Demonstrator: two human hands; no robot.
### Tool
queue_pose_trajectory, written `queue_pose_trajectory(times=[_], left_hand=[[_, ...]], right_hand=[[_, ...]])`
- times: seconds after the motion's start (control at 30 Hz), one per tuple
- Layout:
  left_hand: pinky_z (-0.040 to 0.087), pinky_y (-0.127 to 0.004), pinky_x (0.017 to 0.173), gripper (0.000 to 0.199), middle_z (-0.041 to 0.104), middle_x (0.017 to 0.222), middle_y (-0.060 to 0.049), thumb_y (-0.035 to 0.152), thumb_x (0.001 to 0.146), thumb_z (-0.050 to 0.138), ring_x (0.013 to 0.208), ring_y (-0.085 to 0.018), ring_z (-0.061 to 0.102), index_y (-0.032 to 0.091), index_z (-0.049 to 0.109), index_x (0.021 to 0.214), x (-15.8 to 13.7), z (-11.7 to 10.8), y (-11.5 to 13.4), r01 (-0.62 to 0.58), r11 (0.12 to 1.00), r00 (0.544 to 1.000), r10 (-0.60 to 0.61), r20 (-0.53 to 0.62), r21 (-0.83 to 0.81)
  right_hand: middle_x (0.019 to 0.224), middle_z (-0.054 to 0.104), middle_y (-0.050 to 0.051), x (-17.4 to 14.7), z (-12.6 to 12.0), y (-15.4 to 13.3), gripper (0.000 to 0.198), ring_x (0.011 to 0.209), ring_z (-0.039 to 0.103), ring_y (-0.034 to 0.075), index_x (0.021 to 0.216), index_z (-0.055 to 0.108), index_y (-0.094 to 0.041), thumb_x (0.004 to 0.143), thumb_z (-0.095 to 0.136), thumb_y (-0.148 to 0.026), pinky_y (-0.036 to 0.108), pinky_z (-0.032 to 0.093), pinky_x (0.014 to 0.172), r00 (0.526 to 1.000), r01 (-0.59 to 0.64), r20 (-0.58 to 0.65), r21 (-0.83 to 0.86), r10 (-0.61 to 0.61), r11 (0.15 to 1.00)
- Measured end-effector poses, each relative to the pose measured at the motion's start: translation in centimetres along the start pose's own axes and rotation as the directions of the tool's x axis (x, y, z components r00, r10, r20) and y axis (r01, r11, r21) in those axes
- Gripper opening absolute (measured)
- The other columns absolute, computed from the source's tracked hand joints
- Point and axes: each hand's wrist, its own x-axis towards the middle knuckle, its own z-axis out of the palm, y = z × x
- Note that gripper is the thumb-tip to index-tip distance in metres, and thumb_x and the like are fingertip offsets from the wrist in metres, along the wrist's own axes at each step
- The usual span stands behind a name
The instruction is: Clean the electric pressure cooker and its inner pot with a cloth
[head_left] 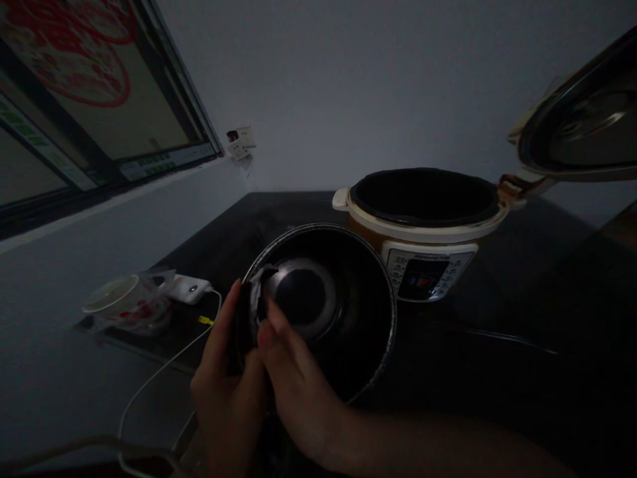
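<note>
A round black cooking pot (358,318) is tilted so that its dark inside faces me, with a shiny ring on its bottom. My left hand (226,392) grips the pot at its left rim, fingers on the outside. Just inside that rim, my right hand (298,378) has its fingers bent against the wall. A small crumpled pale and dark thing (256,292) shows at the fingertips; it is too dim to name. Behind the pot stands an electric pressure cooker (432,234) with its lid (592,119) raised to the right.
On the dark countertop (279,206), at the left, stand a plastic-wrapped paper tub (127,302) and a white power strip (188,288). A white cable (164,362) hangs over the left edge. A wall socket (240,141) and a window (109,86) are behind.
</note>
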Motion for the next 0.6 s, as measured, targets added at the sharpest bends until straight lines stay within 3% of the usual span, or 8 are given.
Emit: queue_pose_trajectory(times=[0.1, 0.23, 0.3, 0.4, 0.6], left_hand=[[0.043, -0.040, 0.113, 0.064, 0.058, 0.145, 0.006, 0.016, 0.082, 0.063, 0.134, -0.024, 0.053, 0.042, 0.055, 0.140, 0.0, 0.2, 0.4, -0.020, 0.999, 1.000, 0.020, -0.023, 0.029], [0.044, -0.039, 0.113, 0.062, 0.060, 0.143, 0.004, 0.013, 0.082, 0.058, 0.133, -0.025, 0.055, 0.037, 0.058, 0.139, -0.4, 0.5, 0.9, -0.038, 0.999, 0.997, 0.039, -0.061, 0.018], [0.045, -0.038, 0.112, 0.062, 0.060, 0.143, 0.004, 0.016, 0.083, 0.060, 0.132, -0.025, 0.055, 0.036, 0.056, 0.141, -0.5, 0.4, 0.8, -0.043, 0.999, 0.998, 0.044, -0.048, 0.029], [0.046, -0.037, 0.111, 0.061, 0.060, 0.143, 0.004, 0.019, 0.084, 0.062, 0.132, -0.025, 0.056, 0.037, 0.055, 0.142, -0.5, 0.4, 0.8, -0.055, 0.998, 0.998, 0.056, -0.019, 0.040], [0.044, -0.040, 0.113, 0.058, 0.062, 0.140, 0.004, 0.018, 0.084, 0.061, 0.131, -0.026, 0.056, 0.036, 0.059, 0.138, -0.6, 0.8, 1.6, 0.001, 1.000, 0.996, 0.001, -0.088, 0.029]], right_hand=[[0.154, 0.047, 0.005, 1.6, -0.5, 0.2, 0.058, 0.149, 0.032, 0.019, 0.142, 0.049, -0.022, 0.094, 0.052, -0.054, 0.042, 0.021, 0.125, 0.996, 0.006, -0.095, 0.092, 0.003, 0.996], [0.139, 0.061, 0.007, 5.1, -1.6, -0.4, 0.029, 0.139, 0.048, 0.023, 0.115, 0.060, -0.021, 0.096, 0.047, -0.038, 0.045, 0.046, 0.108, 0.943, -0.096, -0.259, 0.397, 0.211, 0.913], [0.124, 0.069, 0.006, 6.7, -2.4, -0.9, 0.021, 0.127, 0.058, 0.022, 0.102, 0.061, -0.020, 0.094, 0.044, -0.027, 0.040, 0.054, 0.099, 0.915, -0.062, -0.313, 0.514, 0.255, 0.856], [0.112, 0.071, 0.004, 8.1, -4.2, -1.7, 0.016, 0.116, 0.064, 0.020, 0.094, 0.060, -0.021, 0.092, 0.045, -0.022, 0.038, 0.056, 0.094, 0.893, 0.004, -0.379, 0.547, 0.243, 0.837], [0.122, 0.069, 0.004, 8.6, -6.0, -2.4, 0.013, 0.124, 0.059, 0.019, 0.095, 0.057, -0.023, 0.094, 0.045, -0.028, 0.040, 0.054, 0.098, 0.855, 0.062, -0.466, 0.531, 0.229, 0.845]])
